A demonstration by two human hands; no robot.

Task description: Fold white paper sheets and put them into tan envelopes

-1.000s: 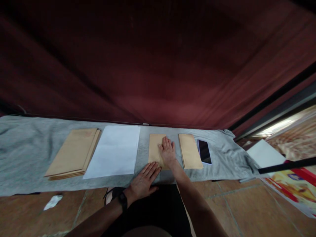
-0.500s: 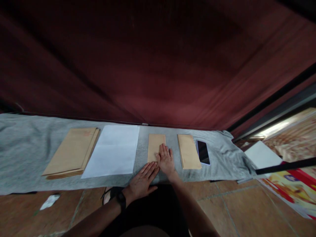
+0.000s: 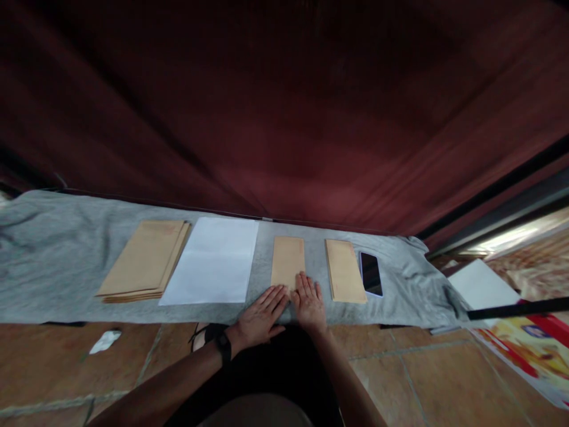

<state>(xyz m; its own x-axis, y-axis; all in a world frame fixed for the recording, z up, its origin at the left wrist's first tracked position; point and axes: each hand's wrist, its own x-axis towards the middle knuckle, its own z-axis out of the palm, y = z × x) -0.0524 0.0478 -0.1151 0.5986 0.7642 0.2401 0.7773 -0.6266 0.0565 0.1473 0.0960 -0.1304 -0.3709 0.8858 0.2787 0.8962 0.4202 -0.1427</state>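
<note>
A small brown paper envelope (image 3: 288,258) lies flat on the grey cloth right in front of me. My left hand (image 3: 261,315) rests flat at its near left corner, fingers stretched out. Over the near right part of the same envelope lies my right hand (image 3: 309,302), also flat with straight fingers. Both hands cover the envelope's near edge. To the right is a stack of similar small envelopes (image 3: 345,271). White paper sheets (image 3: 211,261) lie to the left, with a stack of large brown envelopes (image 3: 142,258) beyond them.
A phone (image 3: 371,274) lies right of the small stack. The grey cloth (image 3: 53,255) covers a long narrow surface against a dark red curtain (image 3: 284,148). A printed box (image 3: 528,350) stands at the far right, and a white scrap (image 3: 105,341) is on the tiled floor.
My right hand has slid down the envelope toward its near edge, uncovering its upper part. My left hand stays about the same place. The view has shifted slightly.
</note>
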